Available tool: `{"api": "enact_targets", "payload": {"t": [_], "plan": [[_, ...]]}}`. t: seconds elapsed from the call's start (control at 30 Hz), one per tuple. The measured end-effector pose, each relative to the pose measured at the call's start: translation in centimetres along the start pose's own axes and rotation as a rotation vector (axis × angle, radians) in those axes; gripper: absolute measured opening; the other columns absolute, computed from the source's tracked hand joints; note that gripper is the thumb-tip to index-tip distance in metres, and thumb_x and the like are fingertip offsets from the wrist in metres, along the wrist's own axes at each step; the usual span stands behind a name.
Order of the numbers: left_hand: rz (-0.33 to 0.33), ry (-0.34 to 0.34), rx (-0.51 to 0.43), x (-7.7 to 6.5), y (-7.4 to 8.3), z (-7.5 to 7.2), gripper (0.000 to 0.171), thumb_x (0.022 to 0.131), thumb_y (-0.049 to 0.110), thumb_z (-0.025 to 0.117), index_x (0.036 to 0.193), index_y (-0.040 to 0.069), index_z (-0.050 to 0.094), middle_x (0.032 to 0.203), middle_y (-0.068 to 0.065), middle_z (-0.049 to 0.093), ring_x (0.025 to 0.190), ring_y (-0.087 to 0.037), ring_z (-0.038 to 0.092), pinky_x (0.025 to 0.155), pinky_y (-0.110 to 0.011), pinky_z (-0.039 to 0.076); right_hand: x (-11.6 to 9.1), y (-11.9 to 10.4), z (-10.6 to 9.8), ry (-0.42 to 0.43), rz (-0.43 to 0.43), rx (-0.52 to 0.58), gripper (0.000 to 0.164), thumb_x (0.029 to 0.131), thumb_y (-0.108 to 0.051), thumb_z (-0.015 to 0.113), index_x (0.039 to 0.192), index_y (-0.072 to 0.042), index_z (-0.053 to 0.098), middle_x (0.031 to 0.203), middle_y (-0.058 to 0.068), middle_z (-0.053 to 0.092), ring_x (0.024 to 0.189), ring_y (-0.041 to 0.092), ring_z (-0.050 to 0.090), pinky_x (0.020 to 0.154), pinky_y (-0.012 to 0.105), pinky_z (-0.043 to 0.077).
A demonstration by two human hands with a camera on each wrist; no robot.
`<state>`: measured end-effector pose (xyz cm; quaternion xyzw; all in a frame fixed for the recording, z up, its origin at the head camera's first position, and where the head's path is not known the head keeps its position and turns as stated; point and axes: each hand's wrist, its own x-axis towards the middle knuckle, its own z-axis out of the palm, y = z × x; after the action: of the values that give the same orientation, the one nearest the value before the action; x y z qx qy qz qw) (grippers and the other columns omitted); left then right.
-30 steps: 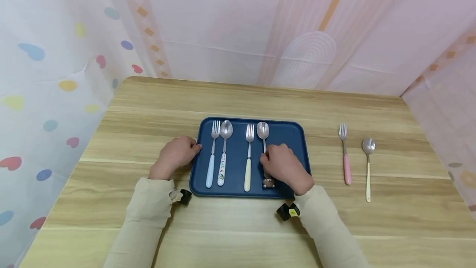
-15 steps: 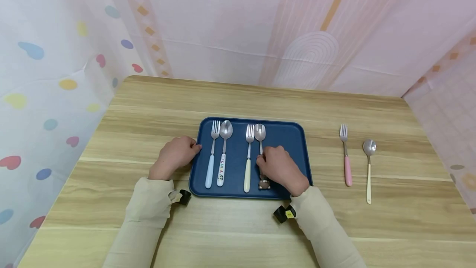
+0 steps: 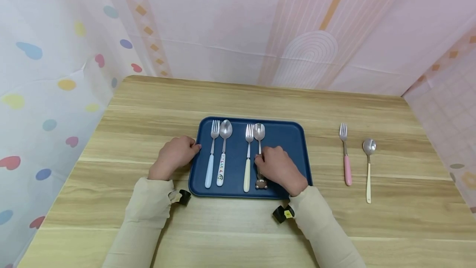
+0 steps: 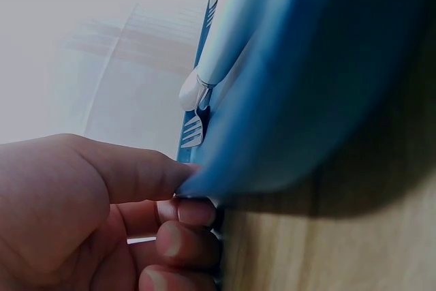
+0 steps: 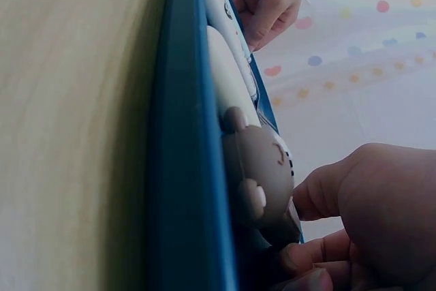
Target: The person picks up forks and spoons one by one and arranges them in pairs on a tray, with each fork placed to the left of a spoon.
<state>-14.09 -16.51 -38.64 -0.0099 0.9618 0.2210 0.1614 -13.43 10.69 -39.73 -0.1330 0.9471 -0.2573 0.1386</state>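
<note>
My right hand (image 3: 279,166) pinches the bear spoon (image 3: 259,131), now slid left beside the cream fork (image 3: 247,175), seemingly making a second pair; my left hand (image 3: 177,152) pinches the tray (image 3: 286,135) edge.

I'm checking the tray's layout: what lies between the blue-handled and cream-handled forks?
The white-handled spoon, close beside the blue-handled fork, then bare tray up to the cream-handled fork; the head view shows it.
</note>
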Motion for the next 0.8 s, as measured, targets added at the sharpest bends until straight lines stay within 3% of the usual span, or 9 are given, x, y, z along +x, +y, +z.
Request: {"api": "enact_targets", "payload": {"t": [0.8], "plan": [[0.003,-0.001,0.004,0.02,0.15,-0.02,0.037,0.095,0.026,0.046,0.061,0.011,0.047,0.055,-0.001,0.044,0.05,-0.018,0.046,0.046,-0.027,0.033,-0.2,-0.17,-0.14,-0.001,0.02,-0.034,0.037,0.096,-0.032,0.044,0.067,-0.012,0.054,0.053,0.003,0.046,0.043,0.017,0.046,0.039,0.026,0.032]]}}
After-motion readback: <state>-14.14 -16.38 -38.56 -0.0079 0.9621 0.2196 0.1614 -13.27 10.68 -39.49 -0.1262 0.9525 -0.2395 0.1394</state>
